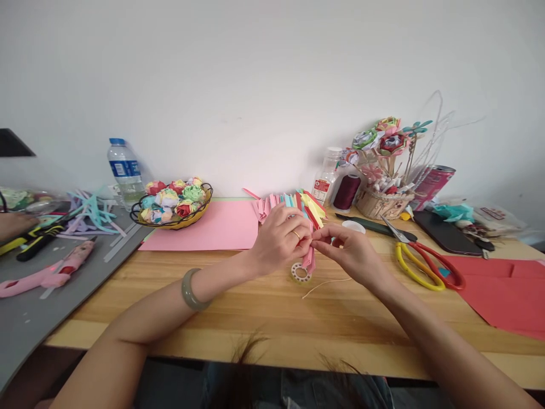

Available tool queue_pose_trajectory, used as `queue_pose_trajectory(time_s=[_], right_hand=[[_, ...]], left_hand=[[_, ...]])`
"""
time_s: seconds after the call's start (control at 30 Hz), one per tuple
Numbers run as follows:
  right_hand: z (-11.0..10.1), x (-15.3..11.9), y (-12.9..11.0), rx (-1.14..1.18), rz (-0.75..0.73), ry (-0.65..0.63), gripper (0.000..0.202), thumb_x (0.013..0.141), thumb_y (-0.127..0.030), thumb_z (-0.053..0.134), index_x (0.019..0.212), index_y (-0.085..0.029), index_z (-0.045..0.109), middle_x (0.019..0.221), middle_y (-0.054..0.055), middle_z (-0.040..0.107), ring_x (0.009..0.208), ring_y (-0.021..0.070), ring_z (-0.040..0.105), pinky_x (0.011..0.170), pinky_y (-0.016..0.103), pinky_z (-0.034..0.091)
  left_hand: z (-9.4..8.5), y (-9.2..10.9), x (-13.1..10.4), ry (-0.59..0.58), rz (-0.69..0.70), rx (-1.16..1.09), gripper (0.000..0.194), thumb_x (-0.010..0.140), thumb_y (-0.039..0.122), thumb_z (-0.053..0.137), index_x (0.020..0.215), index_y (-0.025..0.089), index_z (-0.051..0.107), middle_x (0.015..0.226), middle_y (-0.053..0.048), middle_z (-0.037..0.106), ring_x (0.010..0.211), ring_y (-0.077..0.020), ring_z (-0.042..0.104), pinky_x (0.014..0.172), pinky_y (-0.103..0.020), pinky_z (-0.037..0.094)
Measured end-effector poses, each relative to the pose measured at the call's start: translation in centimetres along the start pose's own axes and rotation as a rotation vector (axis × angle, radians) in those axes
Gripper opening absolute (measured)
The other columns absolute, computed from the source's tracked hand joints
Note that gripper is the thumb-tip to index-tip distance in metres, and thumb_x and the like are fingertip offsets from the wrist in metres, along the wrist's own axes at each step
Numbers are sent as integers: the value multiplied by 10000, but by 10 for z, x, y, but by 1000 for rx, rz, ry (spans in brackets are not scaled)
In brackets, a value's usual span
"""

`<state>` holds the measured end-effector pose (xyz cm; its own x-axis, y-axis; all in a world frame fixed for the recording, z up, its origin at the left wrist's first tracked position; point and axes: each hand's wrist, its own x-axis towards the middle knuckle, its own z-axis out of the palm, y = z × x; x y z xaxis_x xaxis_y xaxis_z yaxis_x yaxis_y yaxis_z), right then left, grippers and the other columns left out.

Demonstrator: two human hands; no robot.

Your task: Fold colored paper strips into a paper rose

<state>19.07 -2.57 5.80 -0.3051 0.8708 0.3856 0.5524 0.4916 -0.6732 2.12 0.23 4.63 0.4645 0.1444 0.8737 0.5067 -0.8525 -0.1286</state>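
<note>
A folded pink paper strip (309, 260) hangs between my two hands, above the middle of the wooden table. My left hand (283, 238), with a ring on one finger, is closed round its upper part. The fingertips of my right hand (347, 249) are pinched together at the strip's right side, touching or nearly touching my left fingers; whatever they hold is too small to make out. Just below the strip lies a roll of tape (301, 272). A thin pale string (326, 281) trails on the wood under my right hand. Colourful pleated papers (266, 207) sit behind my left hand.
Pink sheet (230, 224) and flower basket (174, 210) stand back left, near a water bottle (125, 173). On the right are scissors (426, 267), red paper (506, 289), a phone (447, 232) and a thread spool (347, 192). Far left, a person's hand (15, 226) is near a glue gun (55, 272).
</note>
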Motion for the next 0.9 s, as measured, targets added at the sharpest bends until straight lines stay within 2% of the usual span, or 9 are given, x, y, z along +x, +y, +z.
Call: queue_pose_trajectory(time_s=[0.23, 0.4, 0.47, 0.53, 0.57, 0.63, 0.7, 0.77, 0.9], right_hand=[[3, 0, 3, 21, -97, 7, 172, 812, -301, 505, 702, -189, 575, 698, 23, 591, 666, 147, 521, 610, 285, 412], [-7, 3, 4, 374, 144, 147, 298, 796, -400, 535, 1042, -234, 548, 1023, 58, 608, 860, 175, 581, 724, 336, 470], [-8, 3, 5, 543, 215, -31, 332, 814, -406, 506, 1102, -242, 530, 1044, 62, 615, 884, 182, 599, 740, 356, 490], [-6, 2, 5, 649, 218, -263, 311, 824, -403, 492, 1055, -210, 571, 958, 63, 647, 841, 186, 619, 739, 368, 501], [-5, 2, 4, 662, 201, -311, 293, 823, -398, 496, 1008, -193, 593, 920, 59, 653, 819, 185, 623, 741, 368, 501], [-2, 1, -1, 628, 149, -230, 243, 814, -382, 517, 907, -178, 609, 867, 43, 649, 798, 175, 615, 747, 353, 495], [0, 1, -7, 572, 83, -31, 176, 797, -358, 549, 813, -188, 593, 814, 17, 630, 780, 159, 600, 729, 321, 489], [3, 0, -11, 545, 13, 121, 139, 784, -333, 572, 745, -200, 566, 797, 6, 610, 748, 144, 588, 701, 295, 488], [9, -1, -11, 516, -78, 283, 101, 791, -308, 563, 762, -213, 542, 945, 30, 572, 803, 145, 566, 734, 309, 477]], left_hand=[[0, -6, -3, -115, 33, -25, 112, 796, 167, 483, 709, 193, 550, 823, -20, 621, 971, -180, 476, 853, -354, 397], [-3, -8, 0, -97, -76, -86, 102, 794, 271, 528, 725, 223, 586, 818, -34, 559, 978, -181, 444, 890, -357, 369], [-3, -8, 0, -66, -128, -100, 93, 775, 295, 557, 713, 236, 594, 806, -28, 534, 950, -174, 441, 891, -341, 367], [-3, -7, -1, -37, -174, -95, 91, 756, 316, 581, 709, 241, 603, 805, -24, 526, 914, -168, 442, 874, -324, 374], [-4, -7, -1, -19, -180, -86, 99, 749, 330, 587, 708, 243, 609, 807, -22, 525, 901, -167, 440, 862, -319, 377], [-5, -6, 0, 26, -149, -77, 109, 758, 343, 575, 723, 254, 627, 824, -21, 524, 894, -165, 434, 843, -317, 376], [-8, -4, 1, 66, -129, -85, 110, 785, 319, 545, 765, 268, 640, 854, -22, 518, 902, -162, 429, 839, -324, 368], [-9, -1, 2, 94, -180, -98, 113, 797, 293, 532, 844, 275, 633, 886, -25, 515, 898, -157, 432, 831, -330, 370], [-12, 9, 7, 158, -324, -138, 189, 761, 306, 583, 941, 247, 579, 844, -20, 559, 827, -149, 458, 768, -320, 398]])
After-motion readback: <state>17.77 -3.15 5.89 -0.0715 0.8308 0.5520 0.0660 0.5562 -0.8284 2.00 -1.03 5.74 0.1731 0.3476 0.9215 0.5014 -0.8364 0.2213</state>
